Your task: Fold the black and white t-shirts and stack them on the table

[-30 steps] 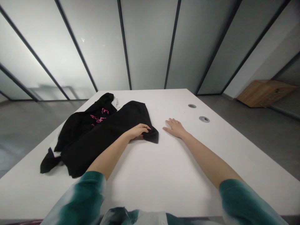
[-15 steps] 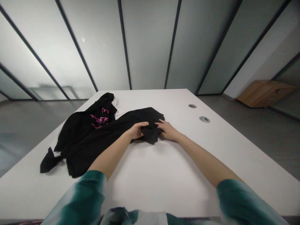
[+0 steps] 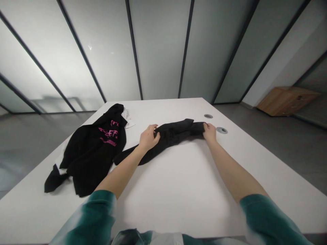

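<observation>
A long black garment (image 3: 170, 134) stretches across the middle of the white table. My right hand (image 3: 209, 132) is closed on its right end, near a round grommet. My left hand (image 3: 149, 137) is at the garment's left part, its thumb and fingers curved apart; whether it pinches any cloth is hard to make out. To the left lies a black garment with pink lettering (image 3: 94, 149), spread out with one sleeve end toward the near left. The dark cloth's left tip reaches close to this printed garment.
A small white cloth (image 3: 128, 119) pokes out behind the printed garment. Two round grommets (image 3: 208, 116) are set in the white table (image 3: 178, 194) on the right. Beyond stand frosted glass panels and a wooden cabinet (image 3: 286, 101).
My right hand has moved right, drawing the black garment's end with it. The garment has come away from the printed one and is now long and narrow. My left hand has shifted slightly.
</observation>
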A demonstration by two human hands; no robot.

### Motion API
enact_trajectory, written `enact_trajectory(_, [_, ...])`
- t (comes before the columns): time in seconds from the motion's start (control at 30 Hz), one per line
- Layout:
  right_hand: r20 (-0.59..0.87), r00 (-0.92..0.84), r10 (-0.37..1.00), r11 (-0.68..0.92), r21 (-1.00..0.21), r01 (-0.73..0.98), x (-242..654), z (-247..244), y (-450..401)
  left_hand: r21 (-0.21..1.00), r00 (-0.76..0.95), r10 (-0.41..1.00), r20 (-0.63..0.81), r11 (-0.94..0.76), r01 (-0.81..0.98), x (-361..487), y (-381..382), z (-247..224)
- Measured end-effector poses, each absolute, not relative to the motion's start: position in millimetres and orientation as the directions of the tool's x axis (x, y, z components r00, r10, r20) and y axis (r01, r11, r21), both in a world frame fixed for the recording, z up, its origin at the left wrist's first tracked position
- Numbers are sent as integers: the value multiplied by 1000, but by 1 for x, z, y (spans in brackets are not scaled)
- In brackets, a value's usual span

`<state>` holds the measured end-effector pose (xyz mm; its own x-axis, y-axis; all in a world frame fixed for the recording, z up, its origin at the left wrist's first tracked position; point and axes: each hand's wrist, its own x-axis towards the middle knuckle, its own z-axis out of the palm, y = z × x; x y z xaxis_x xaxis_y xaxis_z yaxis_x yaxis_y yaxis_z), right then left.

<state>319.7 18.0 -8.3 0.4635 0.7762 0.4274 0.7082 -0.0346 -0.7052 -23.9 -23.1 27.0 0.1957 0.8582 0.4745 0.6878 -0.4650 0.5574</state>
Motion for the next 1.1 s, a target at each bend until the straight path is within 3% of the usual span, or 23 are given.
enact_trajectory(0.07, [445, 548, 708, 10, -782, 623, 328, 7, 15, 480, 259, 811, 524, -533, 697, -18, -28, 33])
enact_trajectory(0.13, [452, 502, 737, 109, -813, 573, 321, 25, 8, 440, 337, 775, 535, -596, 672, -9, -29, 36])
enact_trajectory(0.23, [402, 208, 891, 268, -839, 473, 284, 48, -4, 378, 479, 689, 545, -711, 593, 12, -22, 41])
enact_trajectory(0.3, [315, 9, 949, 292, -890, 351, 253, 56, -9, 351, 559, 622, 549, -778, 521, 26, -13, 44])
enact_trajectory(0.37, [241, -131, 961, 265, -940, 214, 229, 61, -10, 372, 621, 589, 517, -808, 457, 34, -1, 48])
enact_trajectory(0.47, [183, -166, 969, 203, -972, 120, 215, 60, -5, 540, 673, 632, 384, -745, 392, 34, 13, 53])
enact_trajectory(0.53, [190, -105, 976, 206, -963, 171, 218, 56, -2, 695, 658, 682, 320, -641, 326, 29, 18, 56])
enact_trajectory(0.63, [289, -103, 952, 306, -873, 380, 226, 47, -8, 844, 545, 792, 275, -471, 257, 20, 21, 62])
enact_trajectory(0.77, [401, -270, 875, 470, -571, 673, 231, 35, -28, 919, 345, 924, 166, -272, 287, 12, 29, 72])
enact_trajectory(0.87, [419, -301, 857, 471, -397, 788, 236, 26, -35, 944, 240, 965, 108, -175, 279, 2, 38, 80])
enact_trajectory(1.0, [352, -396, 848, 506, -320, 801, 249, 13, -25, 964, 203, 979, -15, -40, 263, -16, 45, 92])
enact_trajectory(1.1, [283, -436, 855, 519, -421, 744, 259, 6, -14, 975, 171, 984, -41, 2, 224, -30, 48, 100])
